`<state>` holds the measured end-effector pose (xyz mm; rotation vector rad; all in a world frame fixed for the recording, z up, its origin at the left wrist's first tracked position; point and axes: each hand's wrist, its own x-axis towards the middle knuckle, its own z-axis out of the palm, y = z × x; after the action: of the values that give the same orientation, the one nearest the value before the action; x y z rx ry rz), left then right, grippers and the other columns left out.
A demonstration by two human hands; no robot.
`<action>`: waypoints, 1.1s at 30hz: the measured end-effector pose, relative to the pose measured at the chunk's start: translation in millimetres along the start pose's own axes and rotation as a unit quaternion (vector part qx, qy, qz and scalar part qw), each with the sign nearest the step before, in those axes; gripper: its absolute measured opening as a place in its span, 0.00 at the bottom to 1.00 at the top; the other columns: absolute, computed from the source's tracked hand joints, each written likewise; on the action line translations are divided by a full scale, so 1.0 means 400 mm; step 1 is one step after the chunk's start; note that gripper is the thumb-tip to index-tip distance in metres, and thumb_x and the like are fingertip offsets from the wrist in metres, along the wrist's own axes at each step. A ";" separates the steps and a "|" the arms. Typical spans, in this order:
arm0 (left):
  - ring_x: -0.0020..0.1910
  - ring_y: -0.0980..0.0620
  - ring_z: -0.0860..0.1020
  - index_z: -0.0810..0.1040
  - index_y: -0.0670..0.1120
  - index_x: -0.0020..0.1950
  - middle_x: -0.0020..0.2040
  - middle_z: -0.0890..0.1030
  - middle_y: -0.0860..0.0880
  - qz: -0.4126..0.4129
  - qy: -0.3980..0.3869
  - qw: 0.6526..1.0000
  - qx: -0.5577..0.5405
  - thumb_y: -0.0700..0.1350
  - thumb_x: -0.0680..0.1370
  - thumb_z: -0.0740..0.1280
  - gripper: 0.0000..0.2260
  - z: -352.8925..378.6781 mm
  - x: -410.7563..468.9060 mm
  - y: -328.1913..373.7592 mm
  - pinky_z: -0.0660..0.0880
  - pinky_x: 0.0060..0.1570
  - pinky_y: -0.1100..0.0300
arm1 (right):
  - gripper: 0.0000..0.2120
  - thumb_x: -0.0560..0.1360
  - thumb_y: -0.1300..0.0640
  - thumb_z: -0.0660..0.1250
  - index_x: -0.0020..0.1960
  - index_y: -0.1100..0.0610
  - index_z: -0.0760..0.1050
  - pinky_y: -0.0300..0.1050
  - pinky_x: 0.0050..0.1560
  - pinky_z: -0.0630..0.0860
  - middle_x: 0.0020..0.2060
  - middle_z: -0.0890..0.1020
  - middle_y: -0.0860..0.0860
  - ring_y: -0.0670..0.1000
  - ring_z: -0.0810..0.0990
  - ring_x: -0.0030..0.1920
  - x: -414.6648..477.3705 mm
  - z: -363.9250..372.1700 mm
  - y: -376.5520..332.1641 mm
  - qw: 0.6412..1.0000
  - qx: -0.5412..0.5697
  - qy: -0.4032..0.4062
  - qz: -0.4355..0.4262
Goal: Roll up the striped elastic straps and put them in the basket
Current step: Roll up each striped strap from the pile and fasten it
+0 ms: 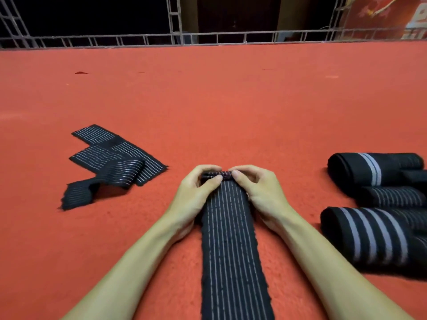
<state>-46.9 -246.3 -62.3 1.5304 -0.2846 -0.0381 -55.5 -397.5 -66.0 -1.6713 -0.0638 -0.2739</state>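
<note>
From the head camera, I am looking down at a long striped strap (pixel 228 250) lying flat on the red carpet (pixel 231 100), running from the bottom edge away from me between my forearms. I am pinching its far end, where a small tight roll (pixel 216 175) is only just forming. My left hand (pixel 198 188) is curling round the roll's left side and my right hand (pixel 256 188) round its right, thumbs and fingertips clamped on the fabric. Nearly the whole length is lying unrolled, so I am judging this strap as barely begun.

To my left, a heap of loose striped straps (pixel 111 162) is waiting flat and untouched. To my right, three dark striped bundles (pixel 374 172) are sitting together, seemingly rolled. I am seeing no basket, so nothing looks put away yet.
</note>
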 end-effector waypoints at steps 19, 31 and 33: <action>0.42 0.58 0.75 0.74 0.46 0.50 0.45 0.77 0.50 0.107 -0.014 0.991 0.076 0.32 0.79 0.60 0.09 -0.010 -0.027 0.019 0.73 0.44 0.65 | 0.15 0.76 0.46 0.66 0.46 0.57 0.81 0.49 0.36 0.71 0.38 0.81 0.56 0.53 0.78 0.38 -0.026 0.008 -0.021 0.999 0.022 -0.026 0.034; 0.43 0.58 0.75 0.75 0.49 0.57 0.47 0.78 0.50 0.002 -0.047 0.999 0.004 0.39 0.72 0.66 0.14 -0.007 -0.031 0.017 0.73 0.43 0.65 | 0.09 0.72 0.68 0.70 0.44 0.54 0.79 0.39 0.48 0.74 0.42 0.83 0.49 0.44 0.80 0.44 -0.031 -0.001 -0.021 0.999 0.020 -0.005 -0.027; 0.43 0.58 0.76 0.75 0.49 0.56 0.46 0.78 0.51 -0.012 -0.054 0.998 0.002 0.46 0.72 0.67 0.13 -0.005 -0.032 0.018 0.73 0.43 0.62 | 0.11 0.72 0.70 0.70 0.43 0.54 0.79 0.41 0.48 0.75 0.41 0.83 0.49 0.45 0.80 0.43 -0.034 -0.003 -0.020 0.999 0.026 0.002 -0.031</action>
<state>-59.9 -241.5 -57.1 1.5384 -0.3518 -0.1402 -70.3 -396.1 -61.1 -1.6179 -0.1193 -0.3212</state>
